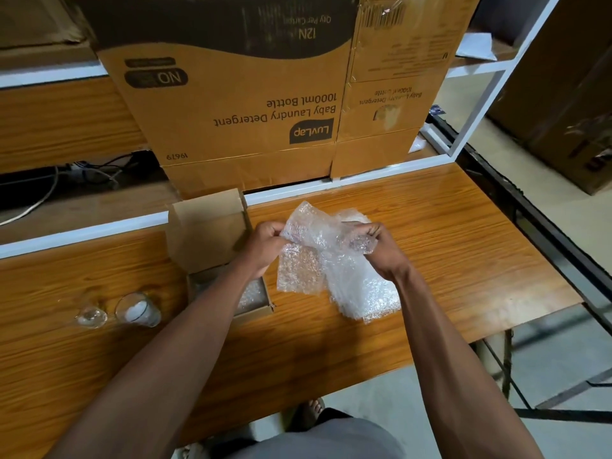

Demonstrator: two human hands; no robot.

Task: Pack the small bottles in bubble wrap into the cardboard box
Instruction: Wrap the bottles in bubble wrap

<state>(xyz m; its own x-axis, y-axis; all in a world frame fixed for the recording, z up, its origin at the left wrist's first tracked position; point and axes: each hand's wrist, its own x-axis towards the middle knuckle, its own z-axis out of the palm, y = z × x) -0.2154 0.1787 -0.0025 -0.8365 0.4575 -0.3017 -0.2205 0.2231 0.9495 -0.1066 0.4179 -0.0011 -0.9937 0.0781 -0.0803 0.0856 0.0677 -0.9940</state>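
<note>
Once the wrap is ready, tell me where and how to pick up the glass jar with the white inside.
Probably take the jar round its side wall, coming from above and from the front edge of the table. It stands upright with its mouth open, so fingers can close round the wall. A second clear glass sits close on its left and the box on its right, leaving those sides tighter.

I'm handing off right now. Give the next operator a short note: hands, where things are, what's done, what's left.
Left hand and right hand both grip one clear bubble wrap sheet above the wooden table.
More clear bubble wrap sheets lie below.
Small open cardboard box beside the left hand already holds bubble wrap.
Two small clear glass bottles lie unwrapped left of the box.
Left: wrap both, pack them.
</note>
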